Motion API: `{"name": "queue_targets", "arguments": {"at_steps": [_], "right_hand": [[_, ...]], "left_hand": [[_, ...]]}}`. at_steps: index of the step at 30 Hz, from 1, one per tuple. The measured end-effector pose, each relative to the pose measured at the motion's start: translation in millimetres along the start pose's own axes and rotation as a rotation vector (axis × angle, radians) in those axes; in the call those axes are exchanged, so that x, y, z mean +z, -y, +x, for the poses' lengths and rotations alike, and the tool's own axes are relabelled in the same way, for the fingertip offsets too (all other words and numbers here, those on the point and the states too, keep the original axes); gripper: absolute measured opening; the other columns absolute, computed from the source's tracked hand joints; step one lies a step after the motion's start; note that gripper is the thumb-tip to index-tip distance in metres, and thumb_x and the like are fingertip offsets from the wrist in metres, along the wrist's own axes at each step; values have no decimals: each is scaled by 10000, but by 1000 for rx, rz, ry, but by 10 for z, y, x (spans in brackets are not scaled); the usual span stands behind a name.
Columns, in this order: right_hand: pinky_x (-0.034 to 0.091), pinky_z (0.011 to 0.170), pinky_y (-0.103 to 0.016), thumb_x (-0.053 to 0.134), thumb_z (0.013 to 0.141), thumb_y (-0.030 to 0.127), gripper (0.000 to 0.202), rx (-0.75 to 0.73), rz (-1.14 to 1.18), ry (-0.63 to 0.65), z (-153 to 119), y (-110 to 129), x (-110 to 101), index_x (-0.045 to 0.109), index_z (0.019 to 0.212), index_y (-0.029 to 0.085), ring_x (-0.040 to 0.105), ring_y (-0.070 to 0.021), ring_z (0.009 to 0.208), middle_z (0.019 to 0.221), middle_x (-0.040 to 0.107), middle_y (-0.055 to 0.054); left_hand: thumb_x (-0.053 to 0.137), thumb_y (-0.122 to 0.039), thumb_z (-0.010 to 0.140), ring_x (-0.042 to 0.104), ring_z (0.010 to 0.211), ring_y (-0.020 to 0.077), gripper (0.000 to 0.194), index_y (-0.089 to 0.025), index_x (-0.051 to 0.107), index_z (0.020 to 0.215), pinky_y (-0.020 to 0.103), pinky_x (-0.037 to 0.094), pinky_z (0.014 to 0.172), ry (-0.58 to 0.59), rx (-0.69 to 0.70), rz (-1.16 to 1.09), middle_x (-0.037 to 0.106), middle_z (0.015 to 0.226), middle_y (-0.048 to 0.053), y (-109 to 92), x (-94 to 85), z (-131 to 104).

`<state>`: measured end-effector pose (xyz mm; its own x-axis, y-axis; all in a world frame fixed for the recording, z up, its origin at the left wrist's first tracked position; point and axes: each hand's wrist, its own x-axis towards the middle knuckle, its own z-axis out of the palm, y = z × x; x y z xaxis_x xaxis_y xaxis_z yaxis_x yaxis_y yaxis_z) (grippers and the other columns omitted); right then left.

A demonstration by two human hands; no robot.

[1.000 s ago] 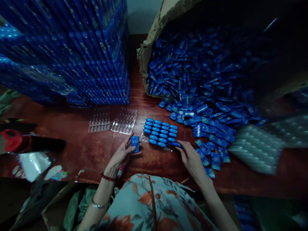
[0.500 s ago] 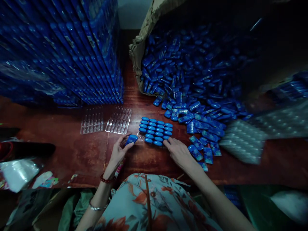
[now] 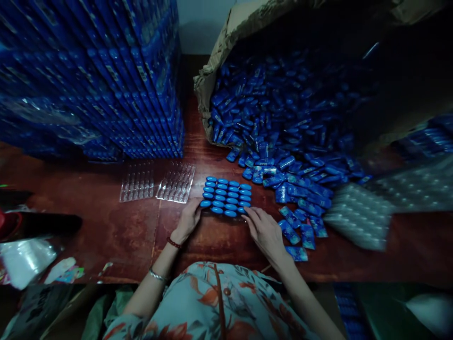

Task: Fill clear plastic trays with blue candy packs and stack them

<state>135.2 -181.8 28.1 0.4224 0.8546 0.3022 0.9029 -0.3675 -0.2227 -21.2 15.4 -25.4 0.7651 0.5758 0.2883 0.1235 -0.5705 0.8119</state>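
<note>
Several rows of small blue oval-topped packs (image 3: pixel 226 193) stand upright in a clear plastic tray, of which only a little shows at the edge. At the group's left front corner, my left hand (image 3: pixel 190 218) is closed, its fingers on a blue pack (image 3: pixel 205 203). My right hand (image 3: pixel 264 231) pinches at the right front corner, fingertips on another blue pack (image 3: pixel 242 209). The thumbs and lower parts of the packs are partly hidden. To the left lie two clear blister trays (image 3: pixel 175 183) with moulded hollows, side by side.
A torn cardboard box (image 3: pixel 205 94) lies on its side, spilling loose blue packs (image 3: pixel 304 182) onto the wooden table (image 3: pixel 123 231). Tall stacks of filled trays (image 3: pixel 106 89) stand at the left back. More clear trays (image 3: pixel 361 217) are piled right. A dark cylinder (image 3: pixel 46 224) lies left.
My left hand has brought its blue pack right, to the left front corner of the group. A blue pack now shows under my right fingertips at the right front corner.
</note>
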Motion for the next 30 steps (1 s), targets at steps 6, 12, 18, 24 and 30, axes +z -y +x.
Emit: {"name": "queue_targets", "arguments": {"at_steps": [6, 12, 18, 24, 30], "right_hand": [[427, 833, -331, 455, 903, 206, 325, -169, 181, -79, 294, 293, -106, 558, 1211, 196, 535, -198, 1015, 1084, 636, -100], [391, 862, -371, 434, 882, 123, 365, -399, 126, 111, 632, 703, 211, 533, 1228, 181, 474, -214, 1086, 1194, 603, -91], [336, 904, -393, 423, 868, 68, 317, -336, 164, -7, 650, 711, 464, 604, 1101, 185, 491, -201, 1014, 1096, 654, -61], [317, 933, -417, 511, 833, 99, 242, -280, 147, 125, 773, 725, 329, 610, 1031, 198, 491, -205, 929, 906, 665, -41], [320, 959, -436, 473, 862, 121, 163, -360, -36, 250, 845, 868, 181, 627, 912, 143, 484, -233, 985, 868, 646, -89]], "left_hand": [[352, -61, 832, 568, 898, 184, 375, -166, 541, 1139, 343, 480, 816, 242, 151, 134, 597, 961, 96, 98, -192, 110], [378, -34, 791, 551, 940, 195, 377, -166, 584, 1078, 372, 470, 864, 294, 103, 89, 586, 998, 99, 27, -278, 166], [474, -186, 843, 596, 778, 174, 157, -175, 620, 899, 315, 501, 742, 114, -19, 31, 638, 844, 62, 80, -240, 115], [533, -243, 827, 612, 859, 193, 178, -175, 597, 978, 335, 494, 794, 39, -30, 22, 655, 932, 79, 69, -210, 82], [449, -183, 814, 596, 769, 183, 152, -170, 590, 868, 320, 501, 727, 39, -51, 41, 643, 848, 74, -29, -95, 14]]}}
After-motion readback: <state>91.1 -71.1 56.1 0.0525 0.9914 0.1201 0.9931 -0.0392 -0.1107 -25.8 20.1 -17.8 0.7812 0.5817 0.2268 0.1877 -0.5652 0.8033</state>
